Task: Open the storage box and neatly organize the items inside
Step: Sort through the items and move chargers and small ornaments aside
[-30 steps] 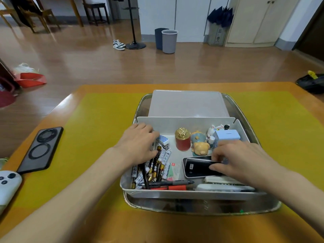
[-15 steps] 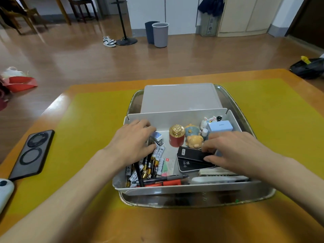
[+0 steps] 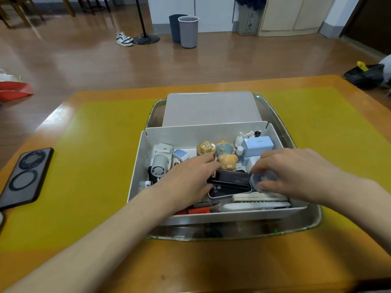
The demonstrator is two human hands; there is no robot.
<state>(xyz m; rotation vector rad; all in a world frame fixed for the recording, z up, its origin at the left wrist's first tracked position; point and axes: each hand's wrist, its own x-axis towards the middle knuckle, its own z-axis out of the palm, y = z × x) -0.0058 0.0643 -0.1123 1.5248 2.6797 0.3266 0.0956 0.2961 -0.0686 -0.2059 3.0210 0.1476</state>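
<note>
Both hands are inside the open white plastic storage box (image 3: 139, 166), which sits in a shallow metal tray (image 3: 313, 220) on the yellow-matted wooden counter (image 3: 95, 166). The left hand (image 3: 188, 178) lies palm down in the middle of the box with its fingers loosely extended, fingertips resting on the upper left corner of a flat black device (image 3: 230, 180); it grasps nothing that can be seen. The right hand (image 3: 296, 174) is at the right side of the box, fingers curled around a small round translucent bluish container (image 3: 263, 179) held just above the right end of the black device.

Between and behind the hands stand a red jar with a gold ornate lid (image 3: 205, 147), a bear-shaped figurine (image 3: 227, 161) and a pale blue carton (image 3: 257, 145) against the far wall. To the left of the left hand lies a white handheld fan (image 3: 160, 163). Along the near wall lie a red pen (image 3: 198, 210) and a white elongated object (image 3: 254, 206). The box's flat grey lid (image 3: 211, 108) rests behind the box in the tray. A black phone with two round rings (image 3: 25, 178) lies on the counter well to the left.
</note>
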